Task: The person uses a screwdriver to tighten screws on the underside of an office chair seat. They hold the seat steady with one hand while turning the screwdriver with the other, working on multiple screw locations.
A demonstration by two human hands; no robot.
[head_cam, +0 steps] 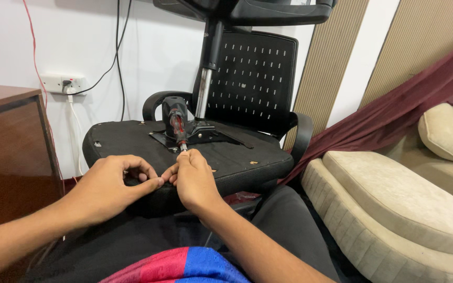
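On the upturned underside of the office chair seat (132,137), a screwdriver (177,126) with a black and red handle stood nearly upright, its tip down beside the black metal mounting plate (205,137) at the seat's middle. The right hand (195,178) rested at the seat's near edge, its fingers (182,157) pinched together on the lower shaft just under the handle. The left hand (106,186) lay close beside it, fingers curled, thumb and forefinger meeting the right hand's fingertips; whether they held a small part could not be told.

To do this well, it seemed best to keep the tool straight over the fastener and steady the tip with the second hand, pressing down before turning.

Room was tight behind: the chair's backrest (252,84) and gas column (203,94) rose just past the plate, and an armrest (158,99) curved near the handle. A wooden cabinet (11,157) stood at the left, a beige sofa (394,209) at the right, both apart from the seat.
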